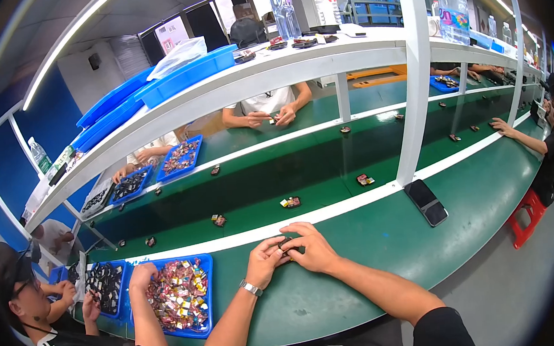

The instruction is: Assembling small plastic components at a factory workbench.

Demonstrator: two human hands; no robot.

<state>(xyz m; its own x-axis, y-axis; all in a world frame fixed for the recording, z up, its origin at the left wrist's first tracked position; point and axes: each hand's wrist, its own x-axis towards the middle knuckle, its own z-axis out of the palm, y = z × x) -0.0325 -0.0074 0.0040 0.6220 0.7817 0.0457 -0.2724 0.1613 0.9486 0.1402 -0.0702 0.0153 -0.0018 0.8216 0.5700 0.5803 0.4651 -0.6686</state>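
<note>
Above the green worktop, my left hand [265,263] and my right hand [314,251] meet with fingers pinched on a small black part [285,242]. The fingertips cover most of it, so its exact kind does not show. My left wrist wears a metal-banded watch [251,287]. Left of my left forearm stands a blue tray [210,295] heaped with small pink, white and yellow pieces. A co-worker's hand [143,274] reaches over that tray's far left corner.
Beyond a white rail, small assemblies [290,202] lie spaced along the green belt [254,214]. A dark phone [426,201] lies right of my hands, near a white post [414,97]. Another blue tray [126,292] holds black parts. Co-workers sit left, right and opposite.
</note>
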